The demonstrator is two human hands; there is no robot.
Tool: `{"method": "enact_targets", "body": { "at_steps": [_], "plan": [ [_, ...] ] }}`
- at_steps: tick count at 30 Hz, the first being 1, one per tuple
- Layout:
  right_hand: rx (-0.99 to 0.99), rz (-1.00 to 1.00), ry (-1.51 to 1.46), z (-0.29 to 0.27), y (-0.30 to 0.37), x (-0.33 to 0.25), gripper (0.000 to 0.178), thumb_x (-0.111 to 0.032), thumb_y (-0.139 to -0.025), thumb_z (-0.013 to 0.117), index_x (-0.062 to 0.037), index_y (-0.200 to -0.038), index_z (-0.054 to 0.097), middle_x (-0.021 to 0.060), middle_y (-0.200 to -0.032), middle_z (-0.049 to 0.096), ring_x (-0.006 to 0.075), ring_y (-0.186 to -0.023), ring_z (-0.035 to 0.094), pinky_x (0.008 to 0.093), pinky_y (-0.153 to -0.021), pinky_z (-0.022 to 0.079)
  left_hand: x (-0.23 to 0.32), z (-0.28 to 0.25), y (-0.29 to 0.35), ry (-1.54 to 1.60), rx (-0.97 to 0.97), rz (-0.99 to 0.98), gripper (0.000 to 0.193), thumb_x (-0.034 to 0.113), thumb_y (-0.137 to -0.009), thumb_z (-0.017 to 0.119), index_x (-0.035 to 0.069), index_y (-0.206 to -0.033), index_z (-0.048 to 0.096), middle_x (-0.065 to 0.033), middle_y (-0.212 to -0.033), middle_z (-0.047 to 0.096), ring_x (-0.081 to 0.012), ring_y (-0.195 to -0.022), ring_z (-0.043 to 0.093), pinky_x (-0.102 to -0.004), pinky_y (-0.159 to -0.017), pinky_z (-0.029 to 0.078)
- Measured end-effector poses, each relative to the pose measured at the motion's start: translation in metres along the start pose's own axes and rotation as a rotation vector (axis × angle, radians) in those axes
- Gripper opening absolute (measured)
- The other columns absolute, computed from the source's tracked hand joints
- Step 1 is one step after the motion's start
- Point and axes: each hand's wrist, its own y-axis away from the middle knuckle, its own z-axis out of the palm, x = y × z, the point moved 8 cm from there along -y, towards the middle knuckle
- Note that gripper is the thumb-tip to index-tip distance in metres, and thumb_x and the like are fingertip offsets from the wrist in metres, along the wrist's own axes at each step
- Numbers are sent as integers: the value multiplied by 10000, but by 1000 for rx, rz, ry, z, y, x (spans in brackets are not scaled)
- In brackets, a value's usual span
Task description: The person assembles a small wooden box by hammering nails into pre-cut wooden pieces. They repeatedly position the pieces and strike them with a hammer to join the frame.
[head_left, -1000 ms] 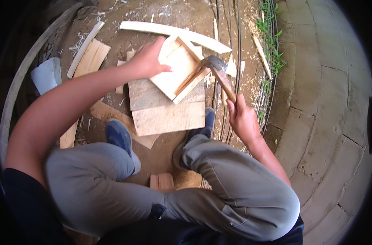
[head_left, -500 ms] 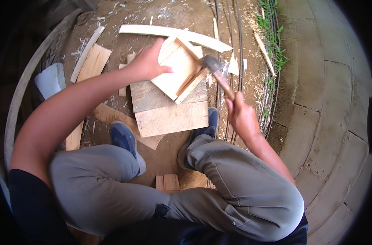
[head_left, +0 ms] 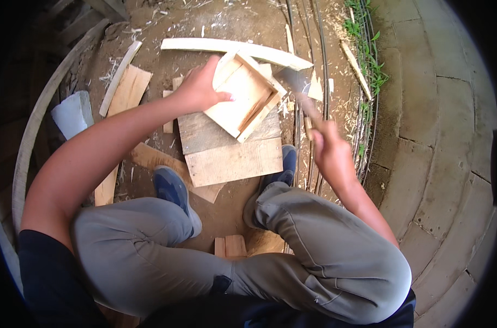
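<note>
A shallow square wooden box (head_left: pixel 243 90), open side up, sits tilted at an angle on a low block of planks (head_left: pixel 232 158) between my feet. My left hand (head_left: pixel 202 90) grips its left wall, the thumb inside and the fingers over the outer side. In my right hand (head_left: pixel 330 145) is the wooden handle of a hammer (head_left: pixel 309 106). Its dark metal head is smeared by motion, just right of the box's right corner and apart from it. The box's inner right side shows a darker brown strip.
A long pale curved strip of wood (head_left: pixel 232 48) lies beyond the box. Boards (head_left: pixel 129 90) and a whitish block (head_left: pixel 74 113) are at the left. Dark cables (head_left: pixel 320 49), wood shavings and green plants (head_left: pixel 375 76) run along the right, beside a paved strip (head_left: pixel 412 120).
The hammer head has swung away from the box's right corner, toward the right. My left hand keeps its hold on the box. The whole view has shifted slightly.
</note>
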Motion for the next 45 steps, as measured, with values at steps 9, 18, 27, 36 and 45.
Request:
{"method": "enact_targets", "body": {
  "at_steps": [9, 18, 27, 36, 45],
  "plan": [
    [-21, -18, 109, 10, 3, 11, 248, -252, -1023, 599, -44, -992, 468, 230, -583, 593, 439, -511, 634, 525, -439, 474, 4, -2, -1, -2, 33, 31, 781, 290, -735, 901, 18, -1299, 433, -283, -1229, 635, -453, -1190, 607, -509, -996, 483],
    [-30, -18, 57, 2, -3, 7, 279, -306, -1042, 566, -40, -1016, 486, 230, -583, 601, 432, -511, 637, 537, -453, 491, 3, -3, -1, -4, 44, 30, 729, 278, -748, 894, 14, -1258, 444, -280, -1217, 636, -428, -1167, 624, -484, -969, 501],
    [184, 293, -638, -39, -27, 14, 340, -368, -1066, 548, -53, -947, 597, 4, -643, 539, 91, -553, 495, 299, -483, 383, 11, -20, 10, -261, 164, 18, 966, 387, -731, 878, 37, -1466, 358, -258, -1393, 519, -423, -1345, 473, -506, -1143, 368],
    [183, 528, -1095, -27, -20, 40, 327, -376, -1066, 547, -80, -930, 558, -56, -642, 449, 38, -490, 404, 235, -415, 310, 122, 2, -18, -478, 2, 681, 551, 276, -818, 797, 110, -1312, 617, -130, -1302, 616, -337, -1292, 527, -496, -1147, 363],
    [129, 593, -1071, -22, -11, 50, 293, -367, -1069, 537, -87, -986, 563, -49, -657, 460, 37, -461, 398, 237, -386, 309, 122, 21, -20, -385, 15, 771, 213, 75, -857, 736, 52, -1069, 728, -122, -1017, 718, -317, -976, 667, -411, -851, 553]
  ]
}}
